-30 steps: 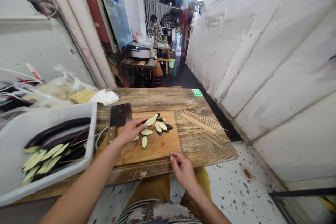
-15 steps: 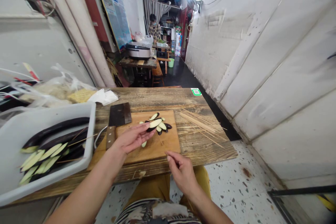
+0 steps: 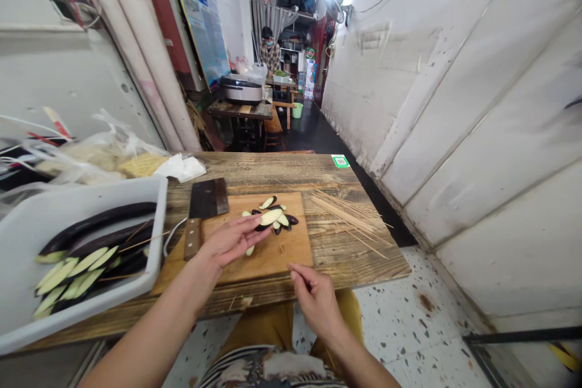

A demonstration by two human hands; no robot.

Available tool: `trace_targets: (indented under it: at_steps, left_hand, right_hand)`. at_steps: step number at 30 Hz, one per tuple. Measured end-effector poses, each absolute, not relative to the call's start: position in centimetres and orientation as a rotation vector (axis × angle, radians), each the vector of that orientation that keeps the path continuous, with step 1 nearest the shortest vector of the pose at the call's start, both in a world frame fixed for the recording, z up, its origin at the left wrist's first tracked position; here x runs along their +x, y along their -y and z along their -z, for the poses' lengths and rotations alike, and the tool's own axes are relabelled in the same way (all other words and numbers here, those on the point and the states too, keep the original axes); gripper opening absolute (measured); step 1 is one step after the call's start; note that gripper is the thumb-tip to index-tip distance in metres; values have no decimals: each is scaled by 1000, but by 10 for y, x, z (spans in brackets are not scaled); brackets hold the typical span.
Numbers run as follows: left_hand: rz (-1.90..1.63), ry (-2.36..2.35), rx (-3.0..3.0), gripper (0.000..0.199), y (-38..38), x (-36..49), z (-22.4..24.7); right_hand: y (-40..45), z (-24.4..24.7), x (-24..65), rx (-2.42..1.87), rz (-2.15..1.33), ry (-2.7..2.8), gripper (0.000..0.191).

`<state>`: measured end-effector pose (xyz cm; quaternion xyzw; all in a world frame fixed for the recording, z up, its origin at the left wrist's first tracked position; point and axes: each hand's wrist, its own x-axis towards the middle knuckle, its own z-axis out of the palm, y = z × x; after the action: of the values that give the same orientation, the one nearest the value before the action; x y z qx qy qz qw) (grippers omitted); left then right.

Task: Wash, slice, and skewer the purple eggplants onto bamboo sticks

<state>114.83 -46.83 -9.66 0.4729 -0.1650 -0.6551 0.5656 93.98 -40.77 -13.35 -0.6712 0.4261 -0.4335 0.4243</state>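
Observation:
My left hand (image 3: 231, 239) holds a cut eggplant slice (image 3: 271, 217) by its near end, pale face up, above the wooden cutting board (image 3: 291, 248). Several more eggplant pieces (image 3: 291, 219) with dark skin lie on the board behind it. Lower and to the right, my right hand (image 3: 316, 297) is closed in a pinch at the board's near edge. A thin bamboo skewer (image 3: 281, 248) shows faintly just ahead of its fingertips; most of it is hard to make out. It is apart from the slice as far as I can see.
A cleaver (image 3: 208, 199) lies along the board's left side. Loose bamboo skewers (image 3: 348, 215) are spread at the right. The white tub (image 3: 159, 218) at left holds whole eggplants and skewered slices. Plastic bags (image 3: 104, 154) sit behind it. A person (image 3: 270, 54) stands far back.
Both hands keep nearly the same pose, the slice still in my left hand. The view has shifted very slightly. The far person's head is raised a little.

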Motion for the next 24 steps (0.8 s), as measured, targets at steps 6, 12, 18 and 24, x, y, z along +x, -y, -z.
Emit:
trace_targets:
  at_steps: [6, 12, 18, 24]
  left_hand:
    - [1497, 418, 1154, 15, 468, 1146, 95]
    - [1501, 410, 1169, 16, 465, 1144, 95]
    - [1506, 406, 1174, 18, 462, 1141, 96]
    - [1545, 449, 1167, 17, 459, 1137, 99]
  right_hand:
    - [407, 131, 939, -1684, 1075, -1072, 27]
    - [408, 131, 939, -1696, 1076, -1069, 27]
    - [409, 134, 940, -1669, 1060, -1080, 28]
    - [410, 132, 943, -1631, 1064, -1091, 28]
